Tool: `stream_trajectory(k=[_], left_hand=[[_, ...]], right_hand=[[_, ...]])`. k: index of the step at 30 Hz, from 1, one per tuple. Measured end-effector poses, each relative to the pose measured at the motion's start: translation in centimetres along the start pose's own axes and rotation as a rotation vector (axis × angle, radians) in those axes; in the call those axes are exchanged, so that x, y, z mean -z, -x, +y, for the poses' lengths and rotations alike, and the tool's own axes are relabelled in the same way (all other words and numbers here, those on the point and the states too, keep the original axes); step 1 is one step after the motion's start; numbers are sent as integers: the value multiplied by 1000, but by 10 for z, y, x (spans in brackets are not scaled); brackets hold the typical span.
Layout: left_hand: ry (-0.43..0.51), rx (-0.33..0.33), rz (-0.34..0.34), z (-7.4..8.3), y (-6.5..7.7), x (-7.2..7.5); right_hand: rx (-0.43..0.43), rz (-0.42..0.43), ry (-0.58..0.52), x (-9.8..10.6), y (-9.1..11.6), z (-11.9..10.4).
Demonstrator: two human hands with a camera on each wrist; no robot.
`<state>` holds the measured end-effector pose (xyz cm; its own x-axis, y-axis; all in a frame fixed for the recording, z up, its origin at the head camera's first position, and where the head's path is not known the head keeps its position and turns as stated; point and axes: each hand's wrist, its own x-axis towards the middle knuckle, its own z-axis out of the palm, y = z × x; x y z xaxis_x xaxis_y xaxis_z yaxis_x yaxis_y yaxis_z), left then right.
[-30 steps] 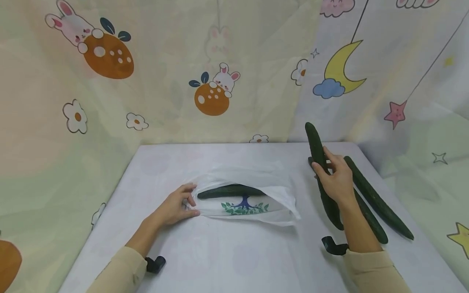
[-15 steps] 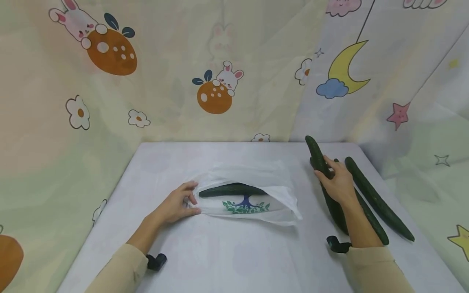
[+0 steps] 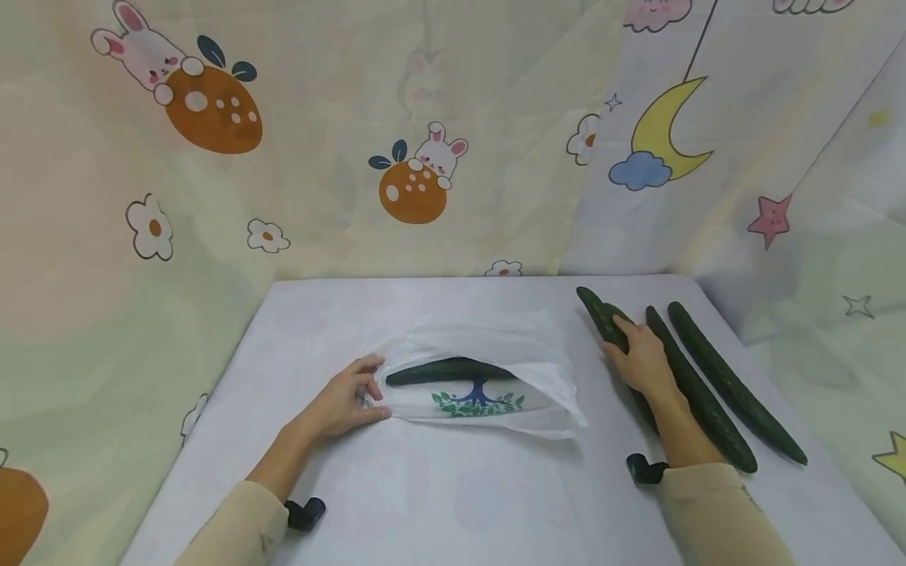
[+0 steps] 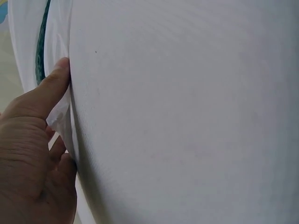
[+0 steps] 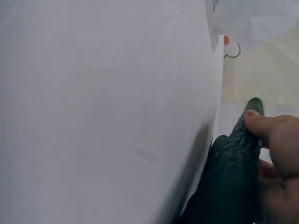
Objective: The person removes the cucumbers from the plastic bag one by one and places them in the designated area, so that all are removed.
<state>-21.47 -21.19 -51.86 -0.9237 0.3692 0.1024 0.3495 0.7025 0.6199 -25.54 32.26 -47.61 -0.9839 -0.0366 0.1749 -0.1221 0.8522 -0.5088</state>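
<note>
In the head view, my right hand point(image 3: 647, 365) grips a dark green cucumber point(image 3: 593, 305) low over the right side of the table. A second cucumber point(image 3: 617, 316) lies right against it, partly hidden by the hand. The right wrist view shows my thumb point(image 5: 261, 125) pressed on the cucumber near its tip. At the middle, a thin white plastic bag point(image 3: 488, 338) with a printed tree lies with its mouth parted, and a cucumber point(image 3: 453, 369) is inside. My left hand point(image 3: 347, 397) pinches the bag's left edge, thumb outside, as the left wrist view shows.
Two more cucumbers, a nearer one point(image 3: 697, 393) and an outer one point(image 3: 736, 381), lie side by side at the right of the white table point(image 3: 453, 503). A patterned cloth point(image 3: 318, 157) hangs behind the table's back edge.
My right hand has lowered the cucumber toward the table, and its far tip has swung down and left. The left hand and the bag stay in place.
</note>
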Motion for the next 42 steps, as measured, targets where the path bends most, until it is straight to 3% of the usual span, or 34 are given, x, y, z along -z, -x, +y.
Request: stream_trajectory(k=[6, 13, 28, 42], left_hand=[[-3, 5, -3, 1, 7, -4], [-36, -11, 2, 3, 2, 1], [-43, 6, -3, 6, 1, 2], [-34, 28, -15, 4, 1, 2]], right_hand=[[-51, -7, 42, -3, -2, 2], [-64, -21, 77, -8, -2, 3], [10, 54, 86, 2, 6, -13], [137, 217, -18, 6, 12, -58]])
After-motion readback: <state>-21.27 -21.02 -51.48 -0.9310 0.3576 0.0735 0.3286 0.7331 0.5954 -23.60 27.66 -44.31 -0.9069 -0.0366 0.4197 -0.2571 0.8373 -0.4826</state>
